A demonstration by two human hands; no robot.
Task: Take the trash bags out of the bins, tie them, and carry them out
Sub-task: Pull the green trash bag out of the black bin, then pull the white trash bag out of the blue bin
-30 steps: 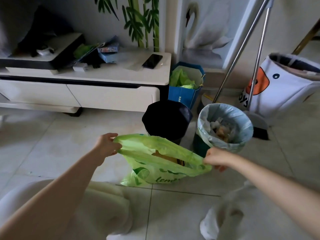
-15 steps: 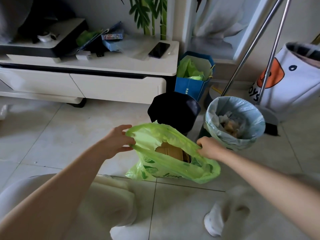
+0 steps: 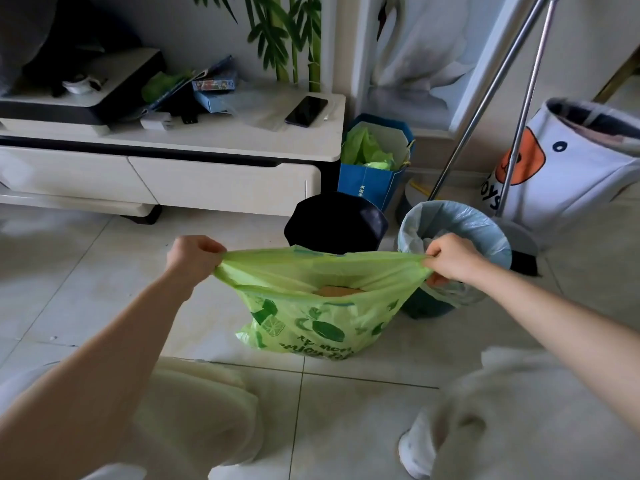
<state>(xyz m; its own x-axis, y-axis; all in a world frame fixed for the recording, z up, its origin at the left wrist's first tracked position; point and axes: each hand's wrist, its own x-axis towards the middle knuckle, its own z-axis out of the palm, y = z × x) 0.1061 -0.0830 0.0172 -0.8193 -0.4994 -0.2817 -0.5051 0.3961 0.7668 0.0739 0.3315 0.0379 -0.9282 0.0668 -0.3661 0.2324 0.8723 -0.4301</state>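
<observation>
- Gripping the green trash bag (image 3: 311, 317) by its rim, the left hand (image 3: 192, 256) and right hand (image 3: 453, 258) each had fingers curled tight on a bunched corner of plastic.
- Change: half a second earlier the hands were closer and the mouth sagged open; now they had pulled wide apart and the rim was drawn taut into a flat band.
- Meaning, as a judgement: bag was out of its bin, the two ends were being readied as tails for a knot; tying not yet done.
- Bag stood on the floor tiles, in front of the black bin (image 3: 336, 220), beside the lined bin (image 3: 453, 237).
- Mouth pointed up; stretched rim's long axis ran left-right between the hands, body hanging below.
- Brown contents showed through the narrowed opening.
- Blue liner was in the lined bin, untouched.
</observation>
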